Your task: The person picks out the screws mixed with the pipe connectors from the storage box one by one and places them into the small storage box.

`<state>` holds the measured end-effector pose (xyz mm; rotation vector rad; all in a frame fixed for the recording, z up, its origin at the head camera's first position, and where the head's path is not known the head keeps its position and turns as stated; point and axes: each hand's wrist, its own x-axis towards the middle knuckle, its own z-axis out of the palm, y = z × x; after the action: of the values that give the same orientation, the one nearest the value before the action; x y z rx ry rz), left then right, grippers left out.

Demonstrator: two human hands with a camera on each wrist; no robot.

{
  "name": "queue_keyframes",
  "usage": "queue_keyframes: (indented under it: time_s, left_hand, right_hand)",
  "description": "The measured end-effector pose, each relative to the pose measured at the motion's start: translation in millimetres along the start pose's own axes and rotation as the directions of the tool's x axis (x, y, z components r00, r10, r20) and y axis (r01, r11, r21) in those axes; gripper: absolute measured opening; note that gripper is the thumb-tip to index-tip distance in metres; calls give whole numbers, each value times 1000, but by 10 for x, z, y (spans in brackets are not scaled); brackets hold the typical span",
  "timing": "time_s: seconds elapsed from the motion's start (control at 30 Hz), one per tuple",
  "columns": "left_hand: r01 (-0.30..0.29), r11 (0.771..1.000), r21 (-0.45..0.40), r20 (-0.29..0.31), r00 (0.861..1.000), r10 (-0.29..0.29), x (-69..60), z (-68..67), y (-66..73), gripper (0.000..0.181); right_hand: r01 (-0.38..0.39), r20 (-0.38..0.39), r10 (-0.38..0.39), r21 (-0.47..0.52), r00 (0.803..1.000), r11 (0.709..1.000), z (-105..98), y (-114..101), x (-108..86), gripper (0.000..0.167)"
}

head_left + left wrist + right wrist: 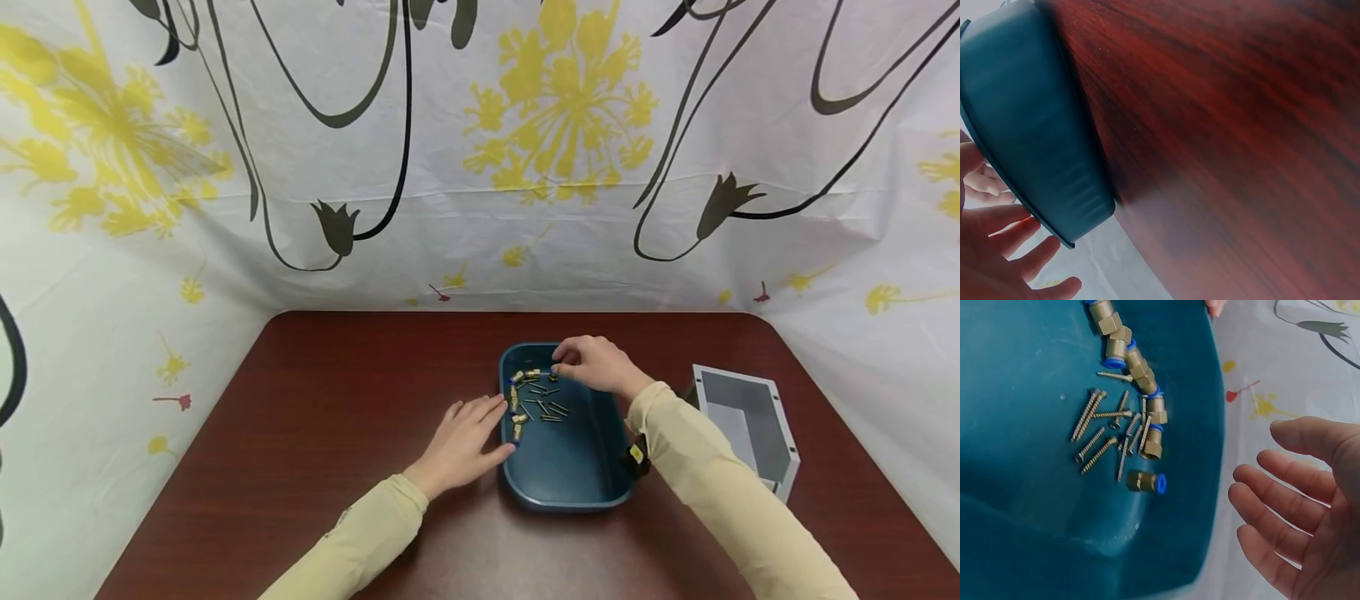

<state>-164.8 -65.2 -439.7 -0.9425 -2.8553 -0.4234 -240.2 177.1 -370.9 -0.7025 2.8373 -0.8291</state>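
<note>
A blue-green tray (573, 471) holds several brass push-in fittings with blue collars and a loose group of screws (1100, 455). Most fittings line the tray's left side; one fitting (1146, 482) lies a little apart near the far end. My left hand (463, 443) rests at the left rim with fingers spread and straight, as the left wrist view also shows on the tray's outer wall (1029, 119). Over the far right part of the tray hovers my right hand (597, 365), fingers loosely bent. Nothing shows between its fingers in the right wrist view.
A grey open box (738, 417) stands right of the tray, partly behind my right sleeve (720, 475). Both are on a dark red wooden table (337, 400). A white cloth with yellow flowers (450, 150) hangs around the table's back and sides.
</note>
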Motion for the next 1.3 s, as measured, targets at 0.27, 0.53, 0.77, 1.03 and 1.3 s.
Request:
queue_keyframes:
  time_s: [0.27, 0.53, 0.77, 1.03, 1.3]
  left_hand:
    - [-7, 1000, -1, 3, 1000, 7, 13, -22, 18, 63]
    - [7, 1000, 10, 16, 1000, -7, 13, -20, 17, 63]
    - [5, 1000, 13, 21, 1000, -5, -5, -10, 25, 63]
    - [6, 1000, 5, 15, 1000, -6, -5, -11, 17, 63]
    - [11, 1000, 4, 29, 1000, -11, -7, -20, 20, 63]
  right_hand:
    - [-15, 121, 13, 19, 993, 1000, 168, 0, 158, 15]
    - [-82, 208, 75, 24, 975, 996, 339, 46, 227, 7]
    - [-170, 247, 148, 69, 958, 983, 472, 104, 222, 5]
    - [-188, 243, 167, 69, 956, 980, 534, 131, 231, 4]
    - [-211, 234, 191, 65, 953, 975, 606, 134, 239, 6]
